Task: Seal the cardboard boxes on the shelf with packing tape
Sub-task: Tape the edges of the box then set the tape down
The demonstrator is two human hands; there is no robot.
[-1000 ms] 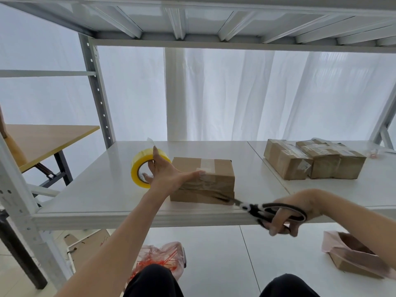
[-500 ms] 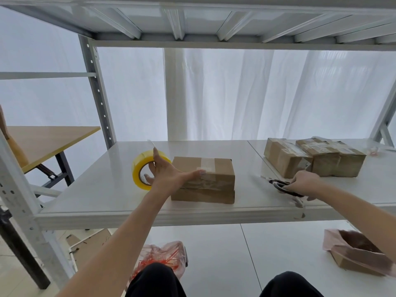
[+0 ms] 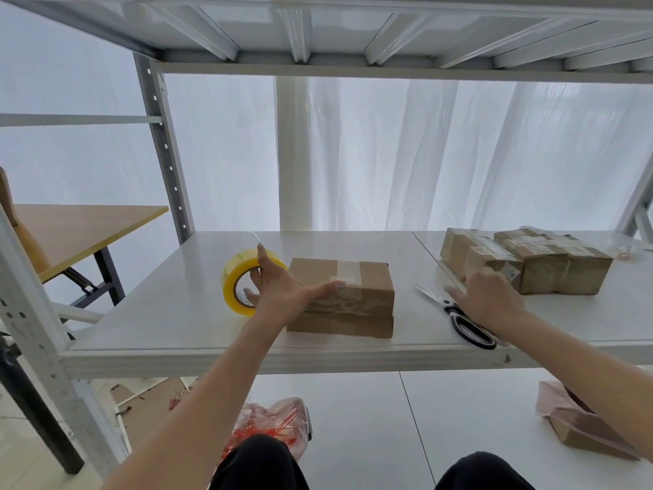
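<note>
A roll of yellow packing tape (image 3: 235, 281) is stood on edge on the white metal shelf (image 3: 169, 313), left of centre. It is grasped by the left hand (image 3: 282, 290), whose thumb is stretched onto the near top edge of a brown cardboard box (image 3: 357, 277) just right of the roll. Black-handled steel scissors (image 3: 459, 318) are laid flat near the shelf's front edge, right of that box. The right hand (image 3: 491, 298) is poised over them, fingers loosely extended, nothing grasped. Further taped brown cardboard boxes (image 3: 551, 263) are grouped at the far right.
</note>
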